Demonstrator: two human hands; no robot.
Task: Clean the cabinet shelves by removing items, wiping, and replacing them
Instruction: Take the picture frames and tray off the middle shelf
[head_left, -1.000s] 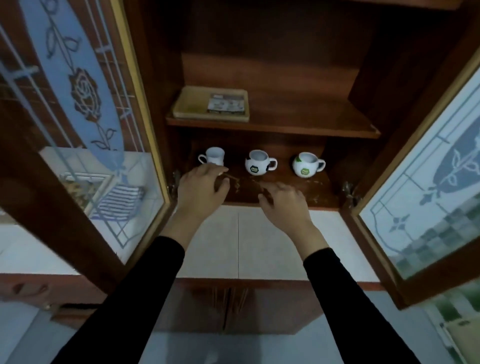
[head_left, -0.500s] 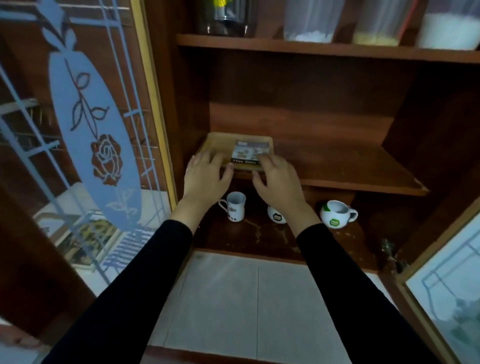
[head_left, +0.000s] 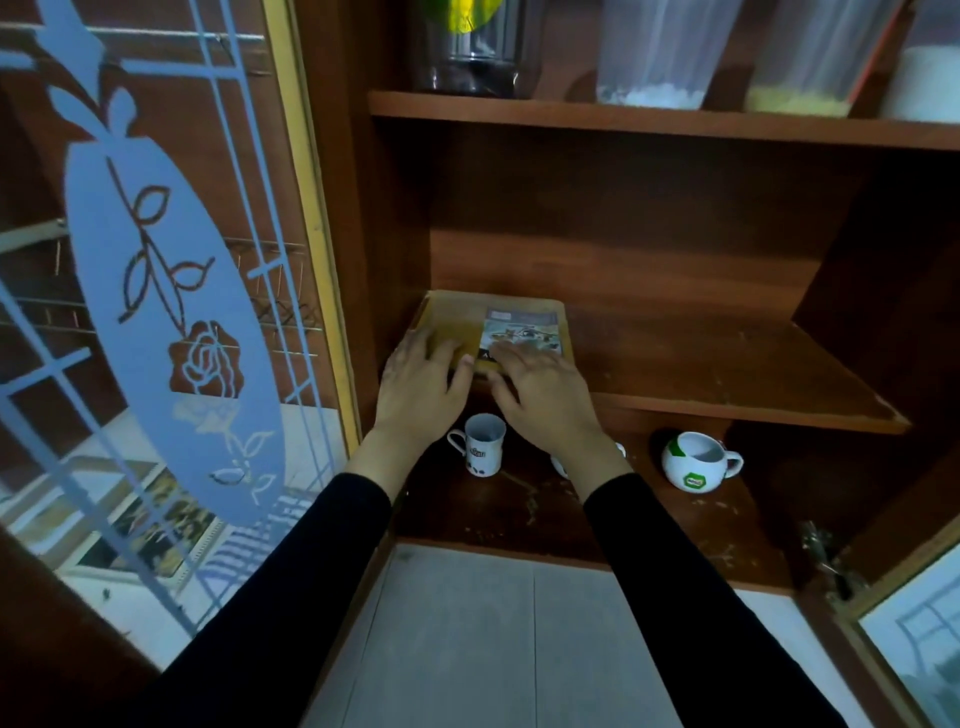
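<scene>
Head view. Looks early in the job, judging from how things lie: nothing visibly taken out, no cloth anywhere in sight, pale flecks and crumbs scattered over the bottom shelf (head_left: 623, 519). On the top shelf (head_left: 571, 111), a row of containers (head_left: 649, 62), only their lower parts in frame. On the middle shelf (head_left: 727, 364), just the tray (head_left: 457, 322), at the left end near the front edge, close to the cabinet's side wall. Below, a small mug (head_left: 483, 449) at left and a round mug (head_left: 696, 462) with a green logo at right, well apart. Between them, a sliver of a third mug (head_left: 560, 466), mostly hidden behind the right wrist. Left to do, seemingly: clearing all three shelves, wiping, putting everything back.

Tray itself: flat, shallow, pale yellowish wood with a low rim, a printed label (head_left: 522, 332) on its right half. Likely light and rigid, easy to draw out level.

Left hand (head_left: 421, 384): laid on the tray's near left part, fingers (head_left: 436, 348) straight and slightly spread, thumb on top along the near edge. Right hand (head_left: 545, 395): resting on the label's near end, fingers (head_left: 519, 358) straight and close together, thumb dipping toward the front edge. Hooked under or not, cannot tell. Probably set to bring the tray down to the tiled tabletop (head_left: 467, 649) below.
</scene>
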